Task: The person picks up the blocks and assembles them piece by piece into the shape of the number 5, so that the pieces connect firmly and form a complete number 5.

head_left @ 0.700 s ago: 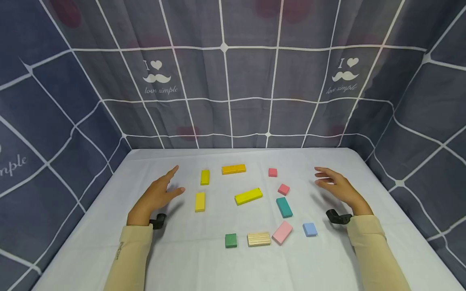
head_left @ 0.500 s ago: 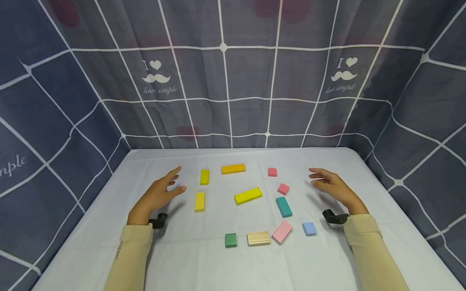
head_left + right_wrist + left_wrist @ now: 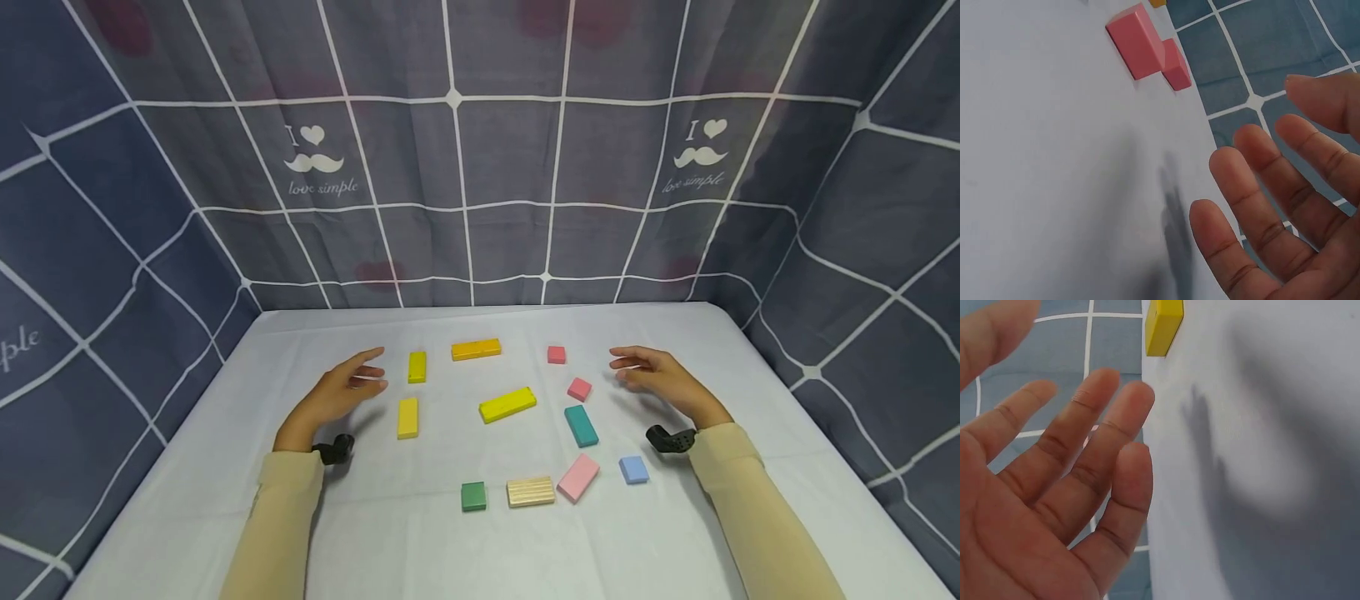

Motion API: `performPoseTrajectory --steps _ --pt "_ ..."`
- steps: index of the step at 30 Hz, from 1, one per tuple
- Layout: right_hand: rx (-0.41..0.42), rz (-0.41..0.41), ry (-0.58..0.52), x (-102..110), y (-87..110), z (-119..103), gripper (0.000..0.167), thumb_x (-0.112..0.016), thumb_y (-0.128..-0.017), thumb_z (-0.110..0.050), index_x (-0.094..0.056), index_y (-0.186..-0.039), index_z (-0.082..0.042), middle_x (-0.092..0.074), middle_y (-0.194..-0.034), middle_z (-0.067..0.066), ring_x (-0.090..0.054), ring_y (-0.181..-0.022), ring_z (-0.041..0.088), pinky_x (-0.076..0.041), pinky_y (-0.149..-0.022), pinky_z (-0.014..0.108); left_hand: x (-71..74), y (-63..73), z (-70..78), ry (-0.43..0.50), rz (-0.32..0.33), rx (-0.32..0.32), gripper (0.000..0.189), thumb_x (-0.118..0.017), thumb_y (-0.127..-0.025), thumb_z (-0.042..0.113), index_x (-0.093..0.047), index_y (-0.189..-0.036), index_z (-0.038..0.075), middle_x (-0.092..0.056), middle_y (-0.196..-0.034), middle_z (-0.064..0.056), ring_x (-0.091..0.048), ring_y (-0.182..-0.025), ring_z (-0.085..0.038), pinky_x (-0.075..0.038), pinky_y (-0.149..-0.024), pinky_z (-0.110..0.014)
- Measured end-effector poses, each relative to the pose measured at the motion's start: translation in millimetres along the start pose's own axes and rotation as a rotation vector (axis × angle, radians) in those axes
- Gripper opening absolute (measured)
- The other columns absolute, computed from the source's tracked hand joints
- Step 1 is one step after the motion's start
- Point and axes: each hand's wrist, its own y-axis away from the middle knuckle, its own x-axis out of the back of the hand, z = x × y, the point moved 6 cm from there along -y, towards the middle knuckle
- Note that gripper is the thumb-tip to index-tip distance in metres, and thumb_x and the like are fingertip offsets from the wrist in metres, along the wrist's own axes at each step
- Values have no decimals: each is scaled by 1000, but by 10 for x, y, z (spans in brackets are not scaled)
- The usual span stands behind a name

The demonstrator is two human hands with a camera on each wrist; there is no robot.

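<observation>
My left hand [image 3: 337,396] hovers over the table's left side with fingers spread and nothing held. Closest to it are two yellow blocks, one farther back [image 3: 417,367] and one nearer [image 3: 407,418]; a yellow block [image 3: 1165,325] also shows at the top of the left wrist view. On the right, my right hand [image 3: 666,383] is held above the cloth, fingers loosely extended and holding nothing. Two small red-pink blocks lie to its left, the back one [image 3: 556,355] and the front one [image 3: 579,389]. A teal block [image 3: 581,426] sits just in front of them.
Between the hands lie an orange-yellow bar [image 3: 476,350] and a bright yellow bar [image 3: 507,405]. Nearer the front are a green block [image 3: 473,497], a ridged beige block [image 3: 530,492], a pink block [image 3: 578,478] and a blue block [image 3: 633,470]. A grey checked curtain [image 3: 510,158] encloses the white table [image 3: 390,550].
Both hands have moved inward toward the blocks, the right hand farther to the left. The head view has shifted slightly. The blocks keep their places on the table.
</observation>
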Motion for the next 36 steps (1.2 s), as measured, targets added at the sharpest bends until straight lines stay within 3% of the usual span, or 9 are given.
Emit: performPoseTrajectory --steps 4,10,20,31,36 --pt "-19 -23 -33 -26 -94 -12 58 -68 -107 -13 -46 -156 9 -59 -145 33 -66 -110 5 -58 -94 28 -24 -86 -28 43 -29 -1 68 -66 -109 23 -36 -166 -1 -64 -142 -27 -62 -129 -45 -54 -105 -55" --pt "-74 -42 -37 -90 -193 -5 60 -69 -106 -15 -47 -157 7 -60 -146 31 -64 -115 12 -57 -94 27 -72 -230 -105 70 -55 51 67 -68 -108 21 -39 -165 0 -64 -137 -24 -66 -117 -35 -57 -99 -48" --pt "-74 -54 -61 -160 -405 -62 59 -68 -106 -11 -46 -157 8 -59 -147 32 -65 -118 15 -58 -96 30 -119 -483 -114 123 -141 120 77 -75 -103 22 -36 -167 3 -59 -140 -26 -64 -111 -33 -57 -96 -43" --pt "-49 -46 -78 -268 -588 -170 60 -72 -102 -8 -49 -155 9 -61 -144 31 -67 -114 13 -57 -94 27 -128 -616 -158 162 -200 131 86 -80 -98 18 -33 -169 5 -50 -152 -32 -69 -116 -34 -56 -105 -46" --pt "-52 -56 -97 -330 -662 -178 58 -71 -102 -5 -49 -154 9 -62 -143 31 -68 -115 20 -57 -95 27 -156 -683 -171 156 -213 159 87 -82 -97 18 -34 -169 7 -50 -152 -30 -68 -117 -32 -57 -103 -42"
